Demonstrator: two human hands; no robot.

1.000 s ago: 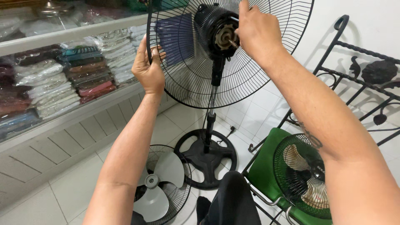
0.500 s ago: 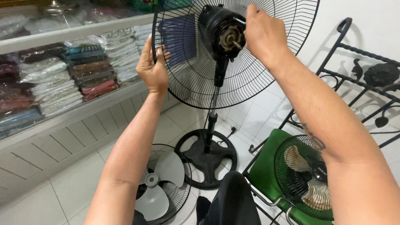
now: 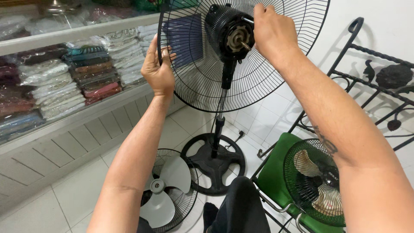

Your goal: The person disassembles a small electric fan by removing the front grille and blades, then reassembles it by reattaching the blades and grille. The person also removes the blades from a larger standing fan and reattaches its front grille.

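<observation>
Gripping rear grille [image 3: 267, 82] rim, left hand [image 3: 158, 71], right hand [image 3: 272, 32] pinching half-hidden tool at motor [image 3: 228, 34]

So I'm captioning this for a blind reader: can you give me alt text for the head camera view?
A person's left hand grips the rim of a standing fan's rear wire guard while the right hand works at the bare motor hub. On the tiled floor lie a front grille with grey blades; a small fan rests on a green chair.
</observation>
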